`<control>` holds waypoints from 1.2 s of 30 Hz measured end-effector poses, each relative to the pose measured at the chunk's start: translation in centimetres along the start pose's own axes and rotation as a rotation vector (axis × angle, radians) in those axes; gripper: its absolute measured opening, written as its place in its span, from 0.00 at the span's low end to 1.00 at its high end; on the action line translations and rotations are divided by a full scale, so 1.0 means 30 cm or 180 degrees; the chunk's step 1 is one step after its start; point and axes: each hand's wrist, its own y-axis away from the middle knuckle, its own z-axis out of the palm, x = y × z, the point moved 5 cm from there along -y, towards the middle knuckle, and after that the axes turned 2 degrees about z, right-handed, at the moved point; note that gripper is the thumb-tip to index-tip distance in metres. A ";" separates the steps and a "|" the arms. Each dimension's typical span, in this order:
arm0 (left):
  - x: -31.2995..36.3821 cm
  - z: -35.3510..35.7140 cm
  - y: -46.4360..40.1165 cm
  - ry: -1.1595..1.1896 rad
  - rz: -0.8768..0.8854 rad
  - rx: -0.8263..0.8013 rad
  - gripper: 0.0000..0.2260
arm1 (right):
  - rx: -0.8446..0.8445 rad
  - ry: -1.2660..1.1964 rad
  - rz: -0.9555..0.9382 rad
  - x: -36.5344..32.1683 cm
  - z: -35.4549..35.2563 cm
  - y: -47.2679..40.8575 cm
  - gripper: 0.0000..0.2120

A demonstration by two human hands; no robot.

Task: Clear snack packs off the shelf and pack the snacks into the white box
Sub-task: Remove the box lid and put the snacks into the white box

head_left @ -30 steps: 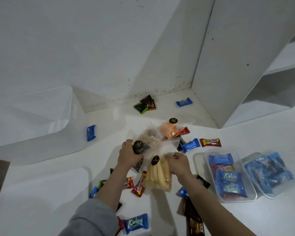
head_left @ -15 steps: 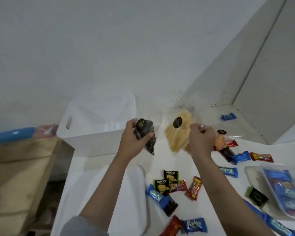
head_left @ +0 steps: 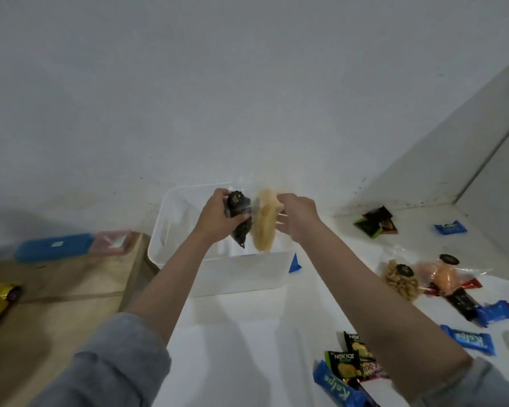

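While your left hand (head_left: 218, 221) grips a dark snack pack (head_left: 241, 223), your right hand (head_left: 296, 217) pinches a pale yellow pack (head_left: 265, 227), a bit blurry. Both packs hang over the white box (head_left: 235, 274), side by side. More snacks (head_left: 403, 280) lie on the white shelf (head_left: 276, 333) to your right. Each pack points long-way down into the box.

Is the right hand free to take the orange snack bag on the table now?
Probably not yet: the right hand holds a yellow snack bag over the white box. The orange bag lies uncovered.
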 end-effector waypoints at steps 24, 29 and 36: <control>-0.147 0.264 -0.154 -0.0727 -0.0534 -0.1560 0.30 | -0.0334 -0.0774 0.0899 0.138 0.054 -0.151 0.17; 0.004 0.236 -0.062 -0.0076 -0.0512 -0.0830 0.25 | -0.0777 -0.0936 0.0852 0.067 -0.097 0.007 0.22; 0.360 0.362 0.080 0.0218 0.0265 0.0162 0.13 | -0.0224 -0.0975 0.0560 0.044 -0.516 0.092 0.18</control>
